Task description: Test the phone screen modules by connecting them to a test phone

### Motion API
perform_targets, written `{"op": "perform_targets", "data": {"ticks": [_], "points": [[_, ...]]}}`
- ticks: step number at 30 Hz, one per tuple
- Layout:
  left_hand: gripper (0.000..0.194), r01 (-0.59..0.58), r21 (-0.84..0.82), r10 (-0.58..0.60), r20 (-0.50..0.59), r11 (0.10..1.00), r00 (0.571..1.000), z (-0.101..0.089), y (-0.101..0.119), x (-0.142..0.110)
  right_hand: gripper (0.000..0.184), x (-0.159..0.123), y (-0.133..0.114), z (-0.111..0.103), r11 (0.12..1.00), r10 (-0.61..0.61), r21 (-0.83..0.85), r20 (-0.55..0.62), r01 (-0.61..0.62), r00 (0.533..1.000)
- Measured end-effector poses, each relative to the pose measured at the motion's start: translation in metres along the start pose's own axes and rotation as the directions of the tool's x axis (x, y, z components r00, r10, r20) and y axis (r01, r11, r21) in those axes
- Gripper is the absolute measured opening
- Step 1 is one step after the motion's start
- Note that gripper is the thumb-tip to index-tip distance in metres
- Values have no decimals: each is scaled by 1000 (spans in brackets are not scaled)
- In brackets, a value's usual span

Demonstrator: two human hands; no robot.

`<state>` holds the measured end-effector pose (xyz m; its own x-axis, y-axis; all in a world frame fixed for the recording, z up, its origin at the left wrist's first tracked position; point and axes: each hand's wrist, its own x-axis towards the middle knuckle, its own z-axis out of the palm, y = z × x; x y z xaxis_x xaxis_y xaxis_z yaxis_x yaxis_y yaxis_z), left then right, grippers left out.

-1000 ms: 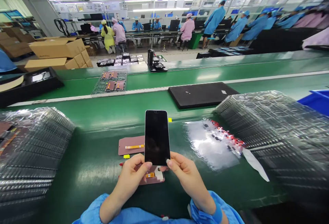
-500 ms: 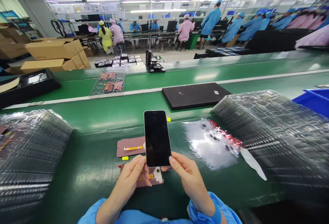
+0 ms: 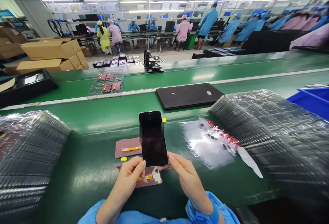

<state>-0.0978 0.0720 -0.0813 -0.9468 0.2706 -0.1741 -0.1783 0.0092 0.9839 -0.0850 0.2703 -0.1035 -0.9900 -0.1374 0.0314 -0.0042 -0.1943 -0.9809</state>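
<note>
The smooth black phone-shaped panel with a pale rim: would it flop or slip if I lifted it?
Probably stiff: the panel looks straight, though the left hand and right hand hold only its lower corners. Its smooth surface might be slippery.

left hand (image 3: 130,174): pinch grip, palm inward | right hand (image 3: 183,172): pinch grip, palm inward | forearms (image 3: 110,200): angled forward, converging

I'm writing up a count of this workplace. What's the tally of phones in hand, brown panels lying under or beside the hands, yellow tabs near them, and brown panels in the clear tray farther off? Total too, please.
Phone: 1
Brown panels by the hands: 2
Yellow tabs: 2
Brown panels in the clear tray: 4
Total visible: 9
</note>
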Motion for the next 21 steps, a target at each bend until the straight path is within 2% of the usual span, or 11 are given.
{"op": "perform_targets", "data": {"ticks": [5, 8, 11, 13, 16, 19, 21], "points": [[56, 16, -53, -18, -28, 998, 999, 0, -8, 1, 47, 3, -2, 3, 995, 42, -85, -19, -44, 999], [52, 51, -76, -46, 66, 996, 997, -9, -11, 5, 49, 8, -5, 3, 988, 49, -144, -15, -50, 999], [43, 7, -113, 10, 151, 994, 988, -26, -5, 13, 48, 13, -3, 3, 985, 77, -157, 49, -68, 996], [50, -1, -176, 21, 111, 984, 994, -40, 4, 21, 50, 17, 2, 5, 982, 127, -156, 126, -107, 984], [48, 93, -200, -88, 30, 975, 996, -59, 19, 41, 58, 23, 16, 9, 971, 199, -172, 212, -163, 957], [40, 107, -221, -123, -60, 969, 991, -78, 29, 75, 71, 30, 31, 8, 967, 197, -194, 151, -166, 969], [32, 45, -248, -94, -191, 968, 977, -93, 33, 105, 75, 32, 38, 4, 966, 165, -214, 93, -143, 982]]}}
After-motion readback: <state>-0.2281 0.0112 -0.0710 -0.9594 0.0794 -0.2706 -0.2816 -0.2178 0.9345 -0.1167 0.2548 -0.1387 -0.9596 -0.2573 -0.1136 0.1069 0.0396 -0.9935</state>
